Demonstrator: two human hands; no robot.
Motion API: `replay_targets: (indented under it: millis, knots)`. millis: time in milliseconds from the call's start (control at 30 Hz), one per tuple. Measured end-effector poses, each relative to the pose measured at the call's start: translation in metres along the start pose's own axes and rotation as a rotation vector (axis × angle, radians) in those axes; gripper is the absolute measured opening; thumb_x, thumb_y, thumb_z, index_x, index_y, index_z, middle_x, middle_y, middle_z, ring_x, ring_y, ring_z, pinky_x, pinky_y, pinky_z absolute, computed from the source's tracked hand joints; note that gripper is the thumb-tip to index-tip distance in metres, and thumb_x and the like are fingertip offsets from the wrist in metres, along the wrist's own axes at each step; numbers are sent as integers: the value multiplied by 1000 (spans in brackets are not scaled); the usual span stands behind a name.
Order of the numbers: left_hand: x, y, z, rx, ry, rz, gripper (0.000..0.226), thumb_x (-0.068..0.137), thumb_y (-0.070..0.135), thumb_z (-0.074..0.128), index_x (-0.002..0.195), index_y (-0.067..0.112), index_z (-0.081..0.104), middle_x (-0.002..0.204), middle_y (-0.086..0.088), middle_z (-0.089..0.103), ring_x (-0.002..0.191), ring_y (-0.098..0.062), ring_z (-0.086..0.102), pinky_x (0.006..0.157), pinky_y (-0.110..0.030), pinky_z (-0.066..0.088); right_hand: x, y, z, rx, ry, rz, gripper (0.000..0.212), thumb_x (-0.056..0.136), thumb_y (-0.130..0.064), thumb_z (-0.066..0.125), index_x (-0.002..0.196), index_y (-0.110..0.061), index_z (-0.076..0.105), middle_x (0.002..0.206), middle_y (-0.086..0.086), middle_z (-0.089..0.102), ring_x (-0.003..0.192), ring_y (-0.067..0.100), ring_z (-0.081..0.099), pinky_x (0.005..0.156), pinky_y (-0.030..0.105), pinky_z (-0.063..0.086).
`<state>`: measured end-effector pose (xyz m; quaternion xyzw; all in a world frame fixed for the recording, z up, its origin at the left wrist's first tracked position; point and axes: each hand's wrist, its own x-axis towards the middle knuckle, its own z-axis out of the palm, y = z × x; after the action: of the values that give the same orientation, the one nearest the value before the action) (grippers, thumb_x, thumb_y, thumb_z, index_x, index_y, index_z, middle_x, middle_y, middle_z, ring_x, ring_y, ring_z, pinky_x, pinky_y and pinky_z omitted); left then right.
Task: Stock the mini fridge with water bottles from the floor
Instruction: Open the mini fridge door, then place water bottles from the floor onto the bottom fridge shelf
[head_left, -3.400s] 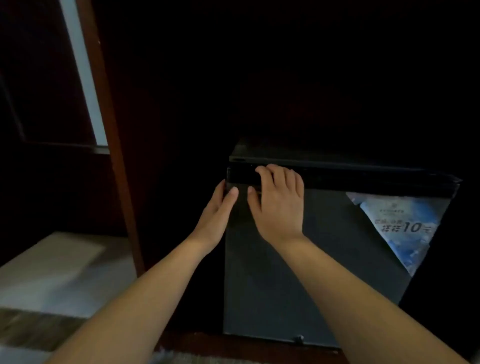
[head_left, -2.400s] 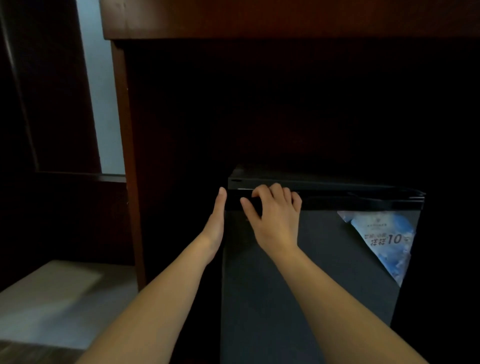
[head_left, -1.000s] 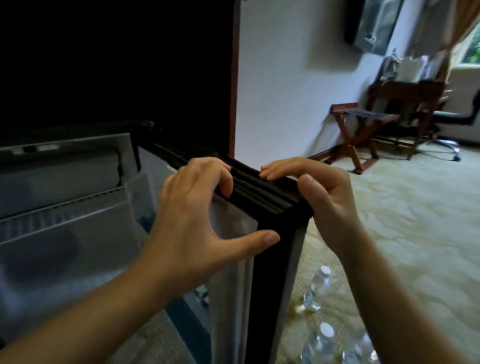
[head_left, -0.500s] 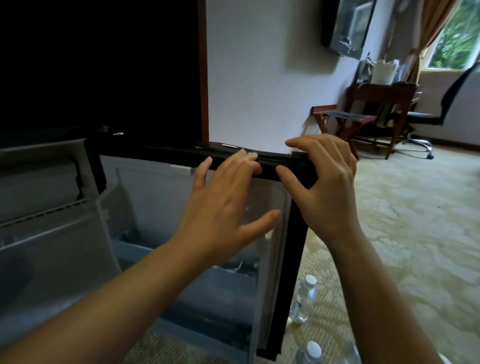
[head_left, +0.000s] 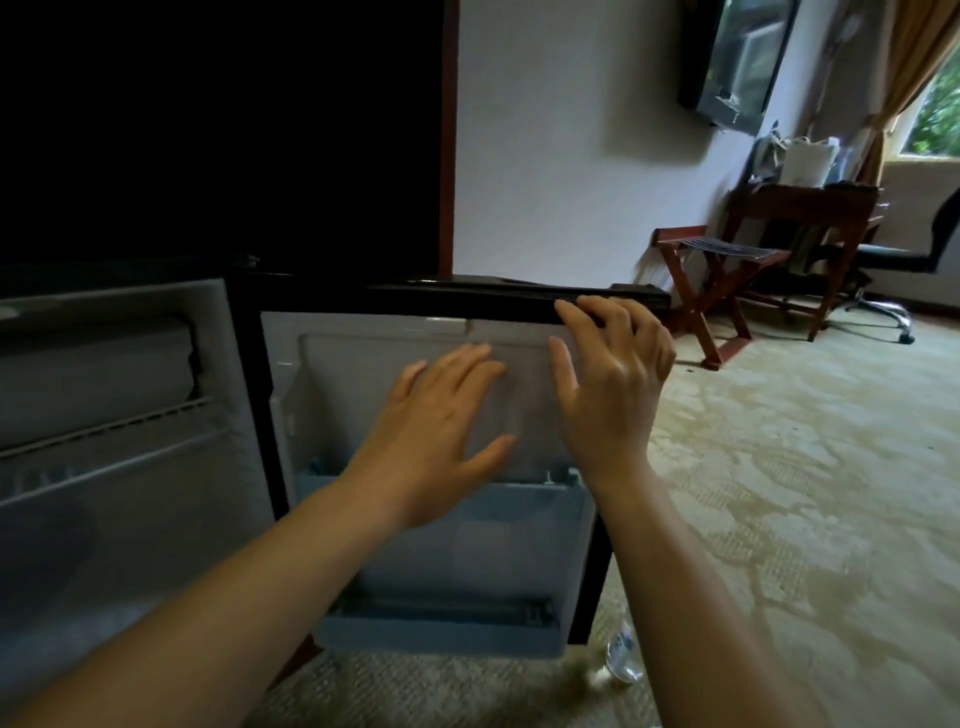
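Note:
The mini fridge (head_left: 104, 415) stands open at the left, with a wire shelf inside its pale interior. Its door (head_left: 457, 561) is swung wide to the right, and the inner panel and blue door shelf face me. My right hand (head_left: 608, 389) curls its fingers over the door's black top edge, thumb on the inner face. My left hand (head_left: 441, 431) is spread flat before the inner panel; whether it touches is unclear. One clear water bottle (head_left: 621, 652) lies on the carpet under the door's outer corner, partly hidden by my right forearm.
A dark wooden cabinet (head_left: 234, 130) surrounds the fridge. Patterned carpet (head_left: 779, 493) stretches to the right. Against the far wall are a folding luggage rack (head_left: 711, 291), a wooden desk (head_left: 800, 208), an office chair (head_left: 909, 260) and a wall TV (head_left: 737, 57).
The fridge door went from shut to wide open, swinging right. My left hand has come off the top edge and spread flat; my right hand stayed on the edge.

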<state>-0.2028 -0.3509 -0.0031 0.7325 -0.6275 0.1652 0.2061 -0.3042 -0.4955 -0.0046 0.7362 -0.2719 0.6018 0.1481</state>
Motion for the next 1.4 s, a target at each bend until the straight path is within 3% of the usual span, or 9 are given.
replay_targets:
  millis: [133,267,433,567,667,900,1133,1200,1400]
  knots:
    - [-30,-23,-3,-10,-40,-20,67,79,58,24,132,21,42,139,2,43,132,-17,38,106,-29,26,-26,-44,10,167,-36,-102,26,84,-21,60,108,-14,70,110,6,68,112,21,45,93,37,33]
    - [-73,-54,-8,-72,-221,-176,35,91,38,51,119,18,53,121,0,58,113,-19,53,95,-32,42,-66,-95,27,336,-179,-192,26,86,-21,59,108,-11,69,106,8,68,108,22,45,87,36,37]
    - [-150,-107,-14,-207,-305,-437,18,87,39,53,85,22,56,87,1,65,84,-17,63,78,-46,51,-119,-159,38,519,-502,-341,26,85,-22,57,105,-11,69,97,5,69,92,26,62,72,37,51]
    - [-219,-142,-23,-171,-523,-651,18,88,42,53,94,25,57,98,2,63,93,-16,59,86,-42,50,-160,-212,41,616,-789,-489,24,76,-19,70,100,-13,70,89,4,72,80,29,67,62,37,55]
    - [-274,-155,-31,-237,-611,-829,26,91,40,53,109,22,59,103,3,61,97,-14,60,90,-37,51,-183,-255,39,610,-1083,-728,26,90,-29,55,113,-19,64,107,3,67,100,27,62,79,38,50]
    - [-416,-165,-57,-328,-410,-1254,13,90,36,57,98,25,58,102,-1,67,98,-17,64,94,-37,50,-227,-352,25,541,-1530,-1149,32,97,-33,45,123,-17,54,121,7,57,110,28,55,81,32,41]
    - [-518,-148,-60,-440,25,-1542,10,87,20,63,96,15,65,99,-10,67,92,-20,61,77,-26,47,-275,-434,-23,632,-1543,-1410,23,93,-26,51,107,-9,58,111,11,60,100,32,57,74,37,46]
    - [-539,-144,-58,-522,127,-1613,9,85,15,66,93,19,65,103,-10,67,98,-22,61,86,-30,48,-279,-452,-34,670,-1508,-1405,25,92,-26,54,112,-13,58,113,8,61,102,29,58,80,39,51]
    - [-579,-138,-40,-757,-117,-1721,41,85,19,67,123,18,53,119,-3,59,115,-21,53,91,-33,42,-307,-490,-52,684,-1561,-1351,41,90,-30,58,128,-18,50,125,10,55,113,32,56,80,37,47]
